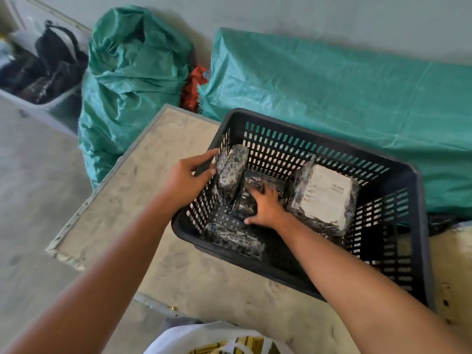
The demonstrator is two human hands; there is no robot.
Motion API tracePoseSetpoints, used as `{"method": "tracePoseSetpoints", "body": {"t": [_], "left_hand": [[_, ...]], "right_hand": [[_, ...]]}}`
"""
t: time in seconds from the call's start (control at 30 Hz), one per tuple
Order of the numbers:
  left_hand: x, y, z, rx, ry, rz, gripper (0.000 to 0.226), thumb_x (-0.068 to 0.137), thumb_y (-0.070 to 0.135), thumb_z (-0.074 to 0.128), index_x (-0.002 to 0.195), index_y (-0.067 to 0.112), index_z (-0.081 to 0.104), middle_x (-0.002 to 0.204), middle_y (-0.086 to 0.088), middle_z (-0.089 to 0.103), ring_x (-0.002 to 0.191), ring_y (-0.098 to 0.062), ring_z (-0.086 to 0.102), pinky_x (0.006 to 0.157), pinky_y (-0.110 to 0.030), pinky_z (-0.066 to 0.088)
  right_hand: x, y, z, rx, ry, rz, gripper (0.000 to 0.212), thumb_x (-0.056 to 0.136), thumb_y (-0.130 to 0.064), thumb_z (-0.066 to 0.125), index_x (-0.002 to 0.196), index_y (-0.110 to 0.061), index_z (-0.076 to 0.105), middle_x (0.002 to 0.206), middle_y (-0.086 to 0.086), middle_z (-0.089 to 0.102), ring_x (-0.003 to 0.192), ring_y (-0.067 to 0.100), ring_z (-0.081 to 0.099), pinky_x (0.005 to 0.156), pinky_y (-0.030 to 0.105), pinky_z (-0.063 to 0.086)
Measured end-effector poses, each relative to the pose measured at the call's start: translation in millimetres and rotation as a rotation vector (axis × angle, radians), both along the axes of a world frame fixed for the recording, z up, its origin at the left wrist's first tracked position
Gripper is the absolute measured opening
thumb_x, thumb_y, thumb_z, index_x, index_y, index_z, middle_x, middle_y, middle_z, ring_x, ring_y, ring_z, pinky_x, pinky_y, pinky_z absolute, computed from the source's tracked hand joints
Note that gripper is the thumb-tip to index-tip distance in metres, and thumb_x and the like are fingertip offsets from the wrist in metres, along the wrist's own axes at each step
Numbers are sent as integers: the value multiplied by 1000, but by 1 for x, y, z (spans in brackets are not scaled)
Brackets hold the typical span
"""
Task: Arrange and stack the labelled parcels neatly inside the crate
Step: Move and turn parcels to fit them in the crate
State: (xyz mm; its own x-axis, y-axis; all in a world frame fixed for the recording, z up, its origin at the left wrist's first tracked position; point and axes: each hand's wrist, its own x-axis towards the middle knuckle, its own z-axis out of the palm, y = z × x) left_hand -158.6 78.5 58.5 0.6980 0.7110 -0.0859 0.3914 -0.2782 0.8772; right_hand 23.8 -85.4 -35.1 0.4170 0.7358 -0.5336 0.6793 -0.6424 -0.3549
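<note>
A black slotted plastic crate (pixel 416 251) stands on a dusty wooden table. Inside it, a patterned wrapped parcel (pixel 231 169) stands on end against the left wall. My left hand (pixel 189 177) grips the crate's left wall beside it, fingers over the rim. A dark wrapped parcel (pixel 251 186) lies flat in the middle, and my right hand (pixel 264 204) presses down on it with fingers spread. A larger parcel with a white label (pixel 325 198) leans at the right. Another wrapped parcel (pixel 233 238) lies along the near wall.
The table (pixel 143 190) ends at a chipped edge on the left. Behind it stand a full green sack (pixel 132 80) and a green tarp-covered heap (pixel 344 90). A grey tub of dark bags (pixel 43 70) sits on the floor at far left.
</note>
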Motion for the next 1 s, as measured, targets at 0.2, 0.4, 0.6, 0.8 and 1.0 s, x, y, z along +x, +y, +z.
{"method": "tracePoseSetpoints", "body": {"t": [0.2, 0.4, 0.6, 0.8, 1.0], "left_hand": [[3, 1, -2, -38, 3, -26, 50, 99, 21, 62, 120, 67, 62, 114, 34, 68, 76, -14, 55, 70, -33, 48], [4, 2, -3, -44, -2, -20, 51, 99, 19, 62, 118, 67, 63, 109, 42, 66, 73, -13, 56, 66, -32, 48], [6, -1, 1, -68, 9, -3, 52, 99, 18, 62, 114, 68, 64, 112, 33, 69, 75, -14, 57, 65, -30, 48], [2, -1, 4, -62, -1, 17, 49, 99, 13, 61, 120, 56, 68, 112, 29, 67, 39, -4, 36, 37, -19, 36], [2, -2, 6, -80, -12, 8, 47, 100, 12, 60, 121, 54, 69, 110, 28, 67, 36, -3, 34, 36, -20, 34]], "right_hand": [[-7, -14, -30, -135, -193, 141, 137, 78, -12, 87, 155, -49, -20, 158, 10, -42, 146, 39, -34, 118, 64, 0], [-9, -10, -28, -115, -333, 188, 126, 82, -4, 81, 159, -44, -10, 167, 17, -21, 152, 48, -13, 116, 66, 22], [2, -1, -6, -103, -203, 142, 113, 80, -21, 86, 163, -41, 11, 171, 17, 0, 153, 50, 1, 113, 61, 37], [16, -11, 23, 194, -76, 174, 88, 83, -9, 78, 157, -36, 38, 144, 13, 60, 55, -2, 53, 52, 13, 42], [25, -19, 56, 244, -91, 91, 68, 85, -35, 72, 145, -57, 46, 100, -3, 78, 41, 0, 35, 49, 17, 36]]}}
